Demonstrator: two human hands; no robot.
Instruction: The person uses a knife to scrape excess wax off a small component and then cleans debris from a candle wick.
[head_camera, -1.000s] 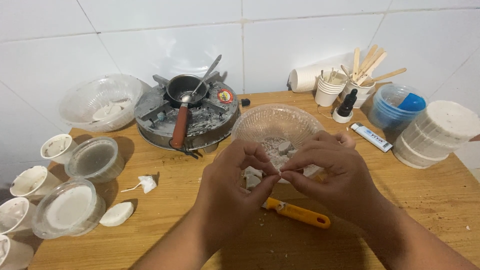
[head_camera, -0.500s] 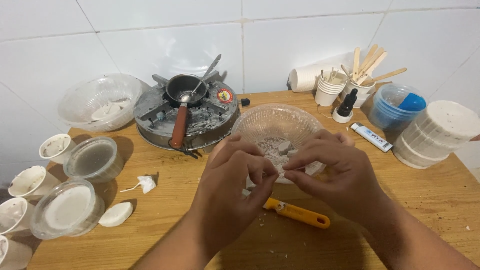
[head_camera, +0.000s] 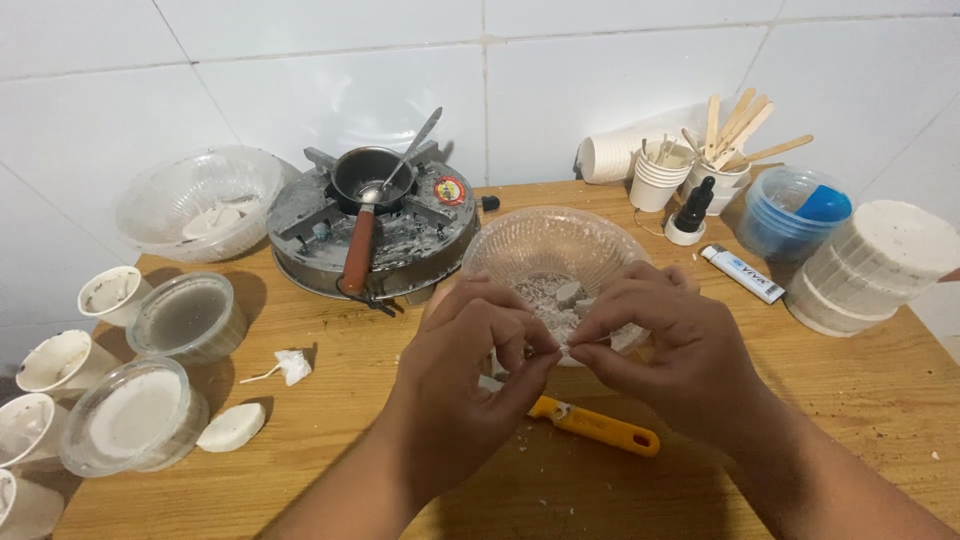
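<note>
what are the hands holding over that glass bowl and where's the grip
Left hand and right hand pinch something small between their fingertips above the glass bowl; the fingers hide it, so thing and grip cannot be told.

Left hand (head_camera: 455, 395) and right hand (head_camera: 665, 355) with fingertips pinched together over a clear glass bowl (head_camera: 555, 250) of grey-white chunks (head_camera: 560, 295), orange-handled knife (head_camera: 595, 428) on the wooden tabletop (head_camera: 880, 400) beneath, small stove (head_camera: 370, 235) with saucepan (head_camera: 368, 175) behind
</note>
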